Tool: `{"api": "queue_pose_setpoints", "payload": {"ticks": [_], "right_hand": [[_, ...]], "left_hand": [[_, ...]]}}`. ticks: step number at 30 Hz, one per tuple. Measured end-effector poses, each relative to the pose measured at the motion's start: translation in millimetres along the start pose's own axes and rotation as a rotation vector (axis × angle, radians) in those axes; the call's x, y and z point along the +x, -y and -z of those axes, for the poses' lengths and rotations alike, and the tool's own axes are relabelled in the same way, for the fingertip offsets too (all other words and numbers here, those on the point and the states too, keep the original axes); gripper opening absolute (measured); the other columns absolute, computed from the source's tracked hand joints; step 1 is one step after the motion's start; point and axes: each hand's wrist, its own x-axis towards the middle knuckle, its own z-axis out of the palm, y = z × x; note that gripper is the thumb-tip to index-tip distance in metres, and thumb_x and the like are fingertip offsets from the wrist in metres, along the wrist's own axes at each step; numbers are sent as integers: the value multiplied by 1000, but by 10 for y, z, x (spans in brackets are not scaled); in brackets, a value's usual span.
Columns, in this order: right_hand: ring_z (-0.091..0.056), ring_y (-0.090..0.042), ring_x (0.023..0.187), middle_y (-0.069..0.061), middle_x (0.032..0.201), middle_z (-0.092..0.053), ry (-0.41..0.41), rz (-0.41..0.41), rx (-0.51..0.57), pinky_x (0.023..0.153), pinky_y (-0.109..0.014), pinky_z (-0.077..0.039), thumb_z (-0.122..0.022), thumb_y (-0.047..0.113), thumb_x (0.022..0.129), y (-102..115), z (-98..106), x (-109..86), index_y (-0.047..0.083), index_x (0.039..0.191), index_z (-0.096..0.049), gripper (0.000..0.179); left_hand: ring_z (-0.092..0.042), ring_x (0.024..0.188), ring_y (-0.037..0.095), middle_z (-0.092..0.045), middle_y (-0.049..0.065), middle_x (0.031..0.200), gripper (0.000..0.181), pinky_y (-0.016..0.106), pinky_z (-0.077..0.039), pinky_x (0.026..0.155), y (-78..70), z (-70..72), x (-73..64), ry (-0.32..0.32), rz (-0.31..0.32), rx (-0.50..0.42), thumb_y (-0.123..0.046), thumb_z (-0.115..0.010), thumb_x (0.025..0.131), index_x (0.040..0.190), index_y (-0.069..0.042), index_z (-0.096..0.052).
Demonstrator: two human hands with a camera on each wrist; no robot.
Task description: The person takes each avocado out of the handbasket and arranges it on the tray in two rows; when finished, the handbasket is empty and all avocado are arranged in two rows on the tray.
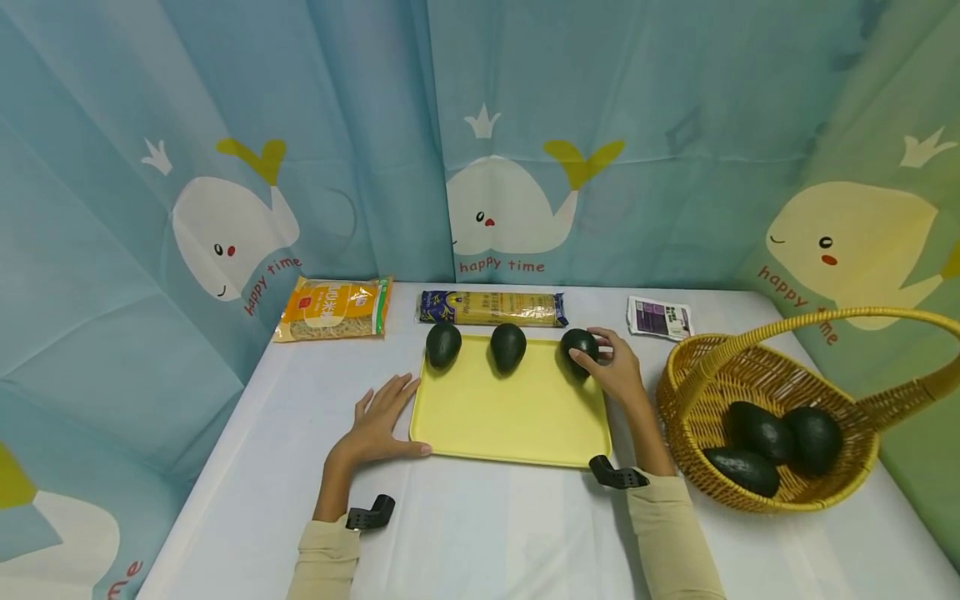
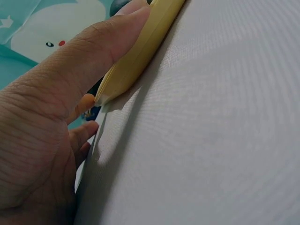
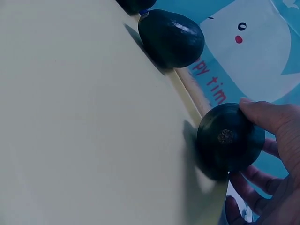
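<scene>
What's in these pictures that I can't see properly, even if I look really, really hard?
- Head view: whether more avocados hide under the top ones in the basket; those block the bottom.
- Head view: small print on the purple-and-white packet; too tiny.
- Left wrist view: most of a dark thing, behind the left hand and cut by the top edge.
- Right wrist view: the farthest avocado, cut by the top edge.

place: little nook, can't tell if home or shop | top of frame: blue curtain (image 1: 375, 100) with white whales (image 1: 517, 200), red "happy time" words (image 1: 501, 266) | bottom middle: white table (image 1: 487, 533)
</scene>
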Motion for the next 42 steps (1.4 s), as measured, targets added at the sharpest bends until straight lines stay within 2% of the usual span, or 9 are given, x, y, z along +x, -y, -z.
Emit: {"api": "queue_pose_setpoints", "payload": {"ticks": [15,27,42], "right_hand": [[-58,-46,111,-28,132,-53,-37,18,-1,94,-57,-48,-69,33,90,2,-12,10,5,139,-49,61],[-57,-45,112,-27,131,-53,-48,-4,11,94,-55,-47,-69,35,90,18,12,1,5,138,-51,59],[-56,-43,112,-25,127,-55,-137,44,-9,95,-55,-47,-70,34,89,115,90,-74,5,133,-57,54]], "left_hand": [[-11,152,33,-17,8,164,118,62,-2,117,19,-9,19,4,-5,5,-63,-78,65,157,-17,-21],[-12,152,32,-17,8,164,118,62,-2,117,9,2,12,6,6,6,-63,-79,65,157,-18,-22],[-13,152,34,-19,11,164,116,63,-3,117,-15,15,-4,-8,-14,-11,-61,-79,65,156,-15,-24]]}}
